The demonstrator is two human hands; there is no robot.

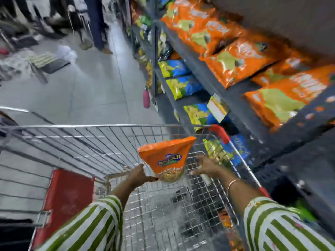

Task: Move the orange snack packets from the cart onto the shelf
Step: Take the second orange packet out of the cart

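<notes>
An orange snack packet [167, 158] is held up over the wire cart [90, 142], its top edge pointing up and away. My left hand [139, 175] pinches its lower left corner. My right hand [206, 165] hovers just right of the packet with fingers spread, not touching it. The cart's basket floor shows bare wire mesh below the hands. On the right, the dark shelf [226, 91] carries a row of several orange snack packets [233, 60] lying flat.
Blue and yellow packets [183, 84] fill the lower shelf beside the cart. A pink bottle [146, 98] stands on the floor by the shelf post. The cart has red corner guards and a red panel [67, 200]. People's legs and clutter stand far down the tiled aisle.
</notes>
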